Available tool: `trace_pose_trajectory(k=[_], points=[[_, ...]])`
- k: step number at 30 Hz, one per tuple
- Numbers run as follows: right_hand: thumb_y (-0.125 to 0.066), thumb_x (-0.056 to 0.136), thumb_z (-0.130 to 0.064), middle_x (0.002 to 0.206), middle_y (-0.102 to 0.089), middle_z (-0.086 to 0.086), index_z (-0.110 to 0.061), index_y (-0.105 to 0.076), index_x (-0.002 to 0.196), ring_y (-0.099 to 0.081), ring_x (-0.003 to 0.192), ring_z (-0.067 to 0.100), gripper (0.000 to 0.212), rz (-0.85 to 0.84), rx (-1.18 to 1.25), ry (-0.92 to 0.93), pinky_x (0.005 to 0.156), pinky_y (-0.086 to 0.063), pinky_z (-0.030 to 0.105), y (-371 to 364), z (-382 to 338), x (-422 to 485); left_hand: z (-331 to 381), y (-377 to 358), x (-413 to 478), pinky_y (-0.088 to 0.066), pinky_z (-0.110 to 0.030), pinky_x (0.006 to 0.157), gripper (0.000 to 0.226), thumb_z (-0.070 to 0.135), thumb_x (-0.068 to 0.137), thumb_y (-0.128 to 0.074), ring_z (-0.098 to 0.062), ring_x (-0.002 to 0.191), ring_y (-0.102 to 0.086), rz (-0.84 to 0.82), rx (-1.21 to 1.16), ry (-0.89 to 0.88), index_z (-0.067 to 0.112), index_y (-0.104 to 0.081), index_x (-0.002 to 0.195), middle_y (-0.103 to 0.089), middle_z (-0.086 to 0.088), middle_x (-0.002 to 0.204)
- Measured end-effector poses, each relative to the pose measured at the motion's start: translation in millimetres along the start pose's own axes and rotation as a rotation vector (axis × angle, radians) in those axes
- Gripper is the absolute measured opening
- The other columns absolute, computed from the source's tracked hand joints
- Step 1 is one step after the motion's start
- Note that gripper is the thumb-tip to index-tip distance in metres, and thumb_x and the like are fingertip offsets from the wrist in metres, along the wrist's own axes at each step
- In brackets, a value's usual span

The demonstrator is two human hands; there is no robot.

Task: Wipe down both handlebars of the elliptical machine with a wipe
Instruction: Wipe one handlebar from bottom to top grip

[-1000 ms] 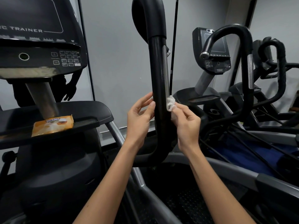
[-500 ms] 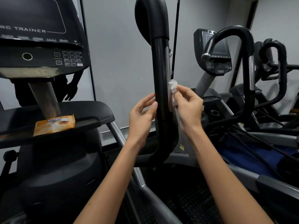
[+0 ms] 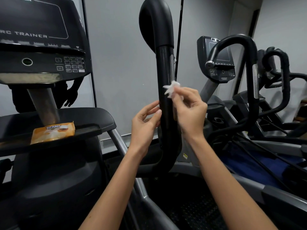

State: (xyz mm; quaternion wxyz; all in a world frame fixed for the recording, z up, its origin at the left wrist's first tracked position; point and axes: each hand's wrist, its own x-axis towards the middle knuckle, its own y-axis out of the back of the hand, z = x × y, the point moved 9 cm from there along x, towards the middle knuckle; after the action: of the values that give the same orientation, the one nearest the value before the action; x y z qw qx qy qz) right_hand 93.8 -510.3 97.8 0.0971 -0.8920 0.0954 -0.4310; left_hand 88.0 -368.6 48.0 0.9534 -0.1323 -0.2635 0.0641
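Observation:
A black upright handlebar (image 3: 163, 67) of the elliptical rises in the middle, with a silver sensor strip on its right side. My right hand (image 3: 189, 110) pinches a crumpled white wipe (image 3: 172, 88) against the bar's right side, at mid height. On the bar's left side my left hand (image 3: 146, 123) rests with relaxed fingers, fingertips touching the bar. The machine's other handlebar is out of view.
The console (image 3: 41, 47) marked "ARC TRAINER" stands at the left, and an orange pack of wipes (image 3: 53, 132) lies on its tray. A second elliptical with a curved handlebar (image 3: 249, 67) stands to the right. A grey wall is behind.
My right hand has slid the wipe upward along the right side of the bar. My left hand has stayed beside the bar.

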Motion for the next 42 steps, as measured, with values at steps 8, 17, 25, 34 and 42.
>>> trace_pose_trajectory(k=[8,17,25,34,42], points=[[-0.045,0.094,-0.021,0.094,-0.062,0.011,0.0,-0.058,0.118,-0.062,0.076,0.018,0.035,-0.324,0.477,-0.844,0.062,-0.056,0.026,-28,91,-20,1,0,0,-0.054,-0.018,0.08,0.029,0.002,0.091,-0.055,-0.004,0.089,-0.068,-0.01,-0.013,0.006,0.013,-0.062,0.117,-0.068,-0.006,0.107],[-0.059,0.089,-0.006,0.075,-0.067,-0.013,-0.017,-0.07,0.093,-0.064,0.075,0.008,0.016,-0.026,0.118,-0.152,0.076,-0.054,0.028,-1,13,9,0,0,-1,-0.053,-0.016,0.076,0.027,0.006,0.091,-0.056,-0.006,0.087,-0.068,-0.021,0.003,0.015,0.016,-0.063,0.116,-0.067,-0.008,0.112],[-0.06,0.083,0.001,0.104,-0.056,-0.003,-0.007,-0.072,0.099,-0.054,0.095,0.017,0.022,-0.048,-0.503,0.533,0.091,-0.041,0.016,13,-2,-73,-3,3,-1,-0.055,-0.025,0.083,0.027,0.008,0.091,-0.057,-0.011,0.093,-0.066,0.012,0.033,0.017,0.023,-0.063,0.113,-0.064,-0.008,0.115],[-0.058,0.09,-0.008,0.078,-0.068,-0.006,-0.017,-0.067,0.094,-0.064,0.074,0.008,0.013,0.003,0.008,-0.169,0.071,-0.051,0.023,12,31,-14,1,1,-4,-0.052,-0.014,0.073,0.029,0.003,0.092,-0.055,-0.001,0.084,-0.068,0.002,0.024,0.008,0.016,-0.062,0.117,-0.067,-0.005,0.11],[-0.046,0.095,-0.004,0.096,-0.071,0.002,-0.011,-0.065,0.113,-0.067,0.088,0.01,0.027,-0.097,0.086,-0.479,0.073,-0.053,0.019,24,71,-58,-1,5,-8,-0.054,-0.018,0.078,0.029,0.0,0.089,-0.057,-0.009,0.097,-0.067,0.019,0.029,-0.006,0.017,-0.065,0.111,-0.069,0.001,0.108]])
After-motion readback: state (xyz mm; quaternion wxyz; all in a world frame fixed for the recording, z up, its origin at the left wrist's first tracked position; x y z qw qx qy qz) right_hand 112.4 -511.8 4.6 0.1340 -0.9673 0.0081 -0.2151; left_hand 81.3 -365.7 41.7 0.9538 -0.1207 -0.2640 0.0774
